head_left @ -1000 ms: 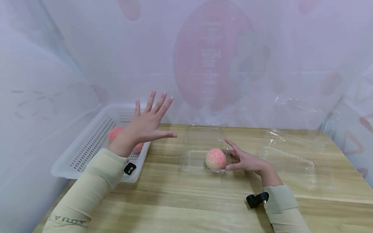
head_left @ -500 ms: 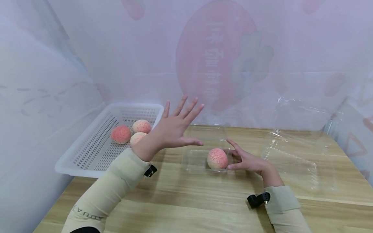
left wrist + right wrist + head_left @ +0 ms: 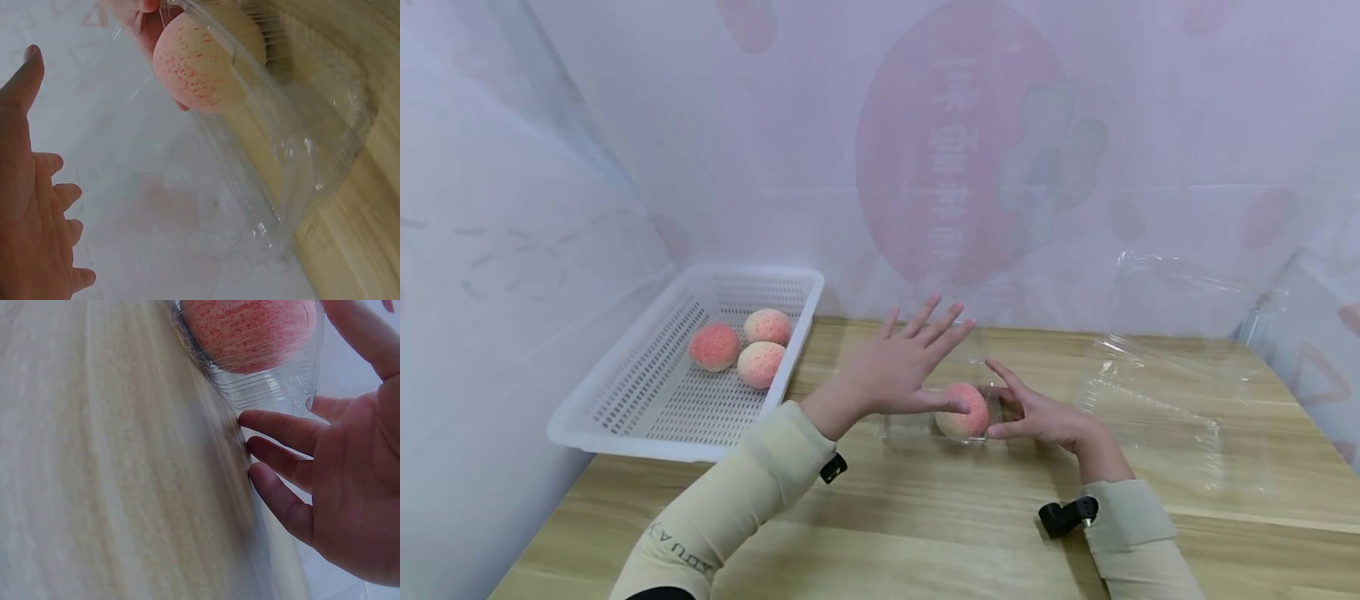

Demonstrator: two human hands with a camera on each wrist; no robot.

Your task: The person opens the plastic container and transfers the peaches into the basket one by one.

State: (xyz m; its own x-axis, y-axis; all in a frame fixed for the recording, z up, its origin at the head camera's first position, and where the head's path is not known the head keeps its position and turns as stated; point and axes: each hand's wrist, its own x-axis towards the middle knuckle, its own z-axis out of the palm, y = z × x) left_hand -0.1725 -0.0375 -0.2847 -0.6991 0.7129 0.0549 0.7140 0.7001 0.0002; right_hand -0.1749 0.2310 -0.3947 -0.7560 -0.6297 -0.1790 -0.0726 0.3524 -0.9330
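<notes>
A pink-and-cream speckled ball like an artificial peach (image 3: 974,418) sits at the right end of a clear plastic box (image 3: 294,153) on the table. My right hand (image 3: 1037,415) holds that end of the box, thumb and index finger at its corners; in the right wrist view the other fingertips (image 3: 259,472) are at the tabletop. Over the box's left part hovers my left hand (image 3: 898,371), fingers spread and holding nothing. Its thumb overlaps the peach in the head view, but the left wrist view shows a gap between them.
A white perforated basket (image 3: 565,429) at the left holds several peach-like balls (image 3: 715,347). Further clear plastic packaging (image 3: 1157,408) lies on the right of the wooden table (image 3: 925,533). A printed white sheet (image 3: 760,150) hangs along the back edge.
My left hand has moved right and lower, from above the basket to over the clear box, uncovering the balls in the basket. My right hand and the peach have stayed in place.
</notes>
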